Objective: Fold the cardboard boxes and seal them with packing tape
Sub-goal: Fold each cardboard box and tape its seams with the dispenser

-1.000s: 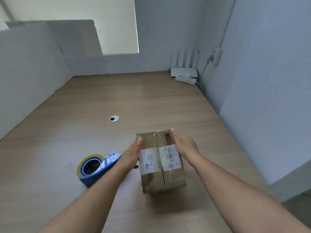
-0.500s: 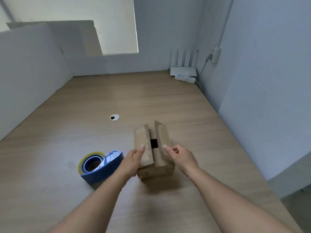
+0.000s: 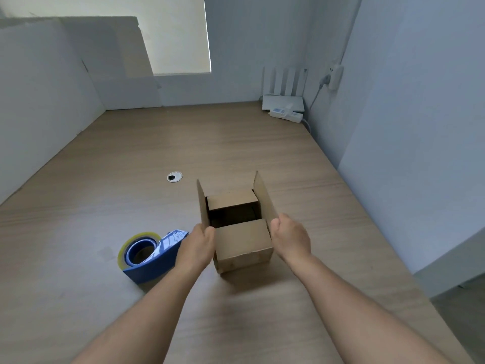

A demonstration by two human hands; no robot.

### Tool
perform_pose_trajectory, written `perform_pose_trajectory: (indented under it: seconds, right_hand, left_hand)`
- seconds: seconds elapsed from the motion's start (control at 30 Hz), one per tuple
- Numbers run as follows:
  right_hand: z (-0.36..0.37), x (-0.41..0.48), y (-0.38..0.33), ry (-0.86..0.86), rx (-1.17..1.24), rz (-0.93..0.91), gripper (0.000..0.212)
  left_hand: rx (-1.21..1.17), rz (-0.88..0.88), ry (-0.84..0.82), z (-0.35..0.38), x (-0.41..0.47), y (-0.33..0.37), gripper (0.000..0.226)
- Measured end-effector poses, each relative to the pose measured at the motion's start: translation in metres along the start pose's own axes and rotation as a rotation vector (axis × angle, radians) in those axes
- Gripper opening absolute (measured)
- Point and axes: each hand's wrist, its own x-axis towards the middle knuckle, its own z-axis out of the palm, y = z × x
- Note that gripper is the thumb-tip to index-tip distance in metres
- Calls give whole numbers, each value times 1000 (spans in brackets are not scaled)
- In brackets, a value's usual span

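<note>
Cardboard box (image 3: 242,245): left fingers (image 3: 209,233) pinch left flap (image 3: 202,206), right fingers (image 3: 276,224) pinch right flap (image 3: 264,198), both upright.

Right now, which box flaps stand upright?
The left flap, in the left hand, and right flap, in the right hand; near flap and far flap lie inward.

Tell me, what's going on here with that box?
A person is folding a small cardboard box on a wooden table. The left hand grips its left flap and the right hand grips its right flap, both standing up. The short flaps are folded inward with a dark gap between them. A blue tape dispenser lies beside the left hand, untouched.
</note>
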Motion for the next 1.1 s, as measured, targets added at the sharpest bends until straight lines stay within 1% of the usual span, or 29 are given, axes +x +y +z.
perform_pose_trajectory:
  seconds: [0.03,0.1,0.17,0.23,0.27,0.3,0.37,0.4,0.47,0.53,0.6,0.63,0.7,0.73,0.77,0.8,0.87,0.9,0.93,1.0,1.03,1.1]
  right_hand:
    - [-3,4,3,28,40,22,23]
    - [-6,11,11,55,102,49,23]
    - [-5,16,17,75,152,74,24]
    - [-2,18,19,112,220,105,23]
    - [-2,19,19,125,237,104,22]
    - [-2,21,19,124,234,83,21]
    - [-5,25,20,84,202,13,22]
    - [-8,27,21,55,188,-22,22]
    - [-16,33,23,-9,173,-81,21]
    - [-23,37,25,-76,143,-125,19]
    - [-27,39,24,-131,83,-159,19]
    - [-28,40,23,-139,55,-169,20]
    - [-26,38,20,-113,24,-159,25]
    - [-24,37,18,-83,7,-122,30]
    - [-22,35,17,-50,-17,-58,40]
    - [-21,32,15,-23,-44,30,52]
    - [-20,24,14,-22,-96,212,73]
    - [-19,18,14,-58,-123,269,78]
    - [-17,12,14,-119,-153,297,80]
    - [-12,2,10,-262,-211,303,85]
    - [-10,-2,7,-310,-237,295,87]
    - [-9,-3,-3,-358,-312,276,82]
  left_hand:
    - [-122,-9,39,-2,2,-5,32]
    - [-402,-116,50,-5,4,-12,29]
    - [-567,-272,-32,-6,6,-15,27]
    - [-636,-369,-104,-4,6,-18,37]
    - [-598,-382,-102,-5,6,-19,49]
    - [-500,-363,-82,-8,7,-19,65]
    - [-218,-219,-9,-14,9,-19,91]
    - [-61,-124,48,-17,12,-17,96]
    - [187,2,164,-28,17,-6,95]
    - [288,78,193,-35,22,9,94]
    - [363,95,147,-32,27,21,100]
    - [410,74,95,-27,29,25,104]
    - [520,-30,-51,-15,31,28,111]
    - [578,-87,-126,-10,31,27,112]
    - [631,-130,-185,-6,30,27,108]
    - [675,-148,-212,-4,29,26,97]
    - [710,-119,-207,-8,30,25,63]
    - [688,-111,-207,-12,29,25,50]
    - [624,-122,-212,-16,29,25,41]
    - [365,-194,-258,-24,27,24,31]
    - [238,-219,-275,-27,24,24,28]
    - [106,-209,-248,-30,18,23,21]
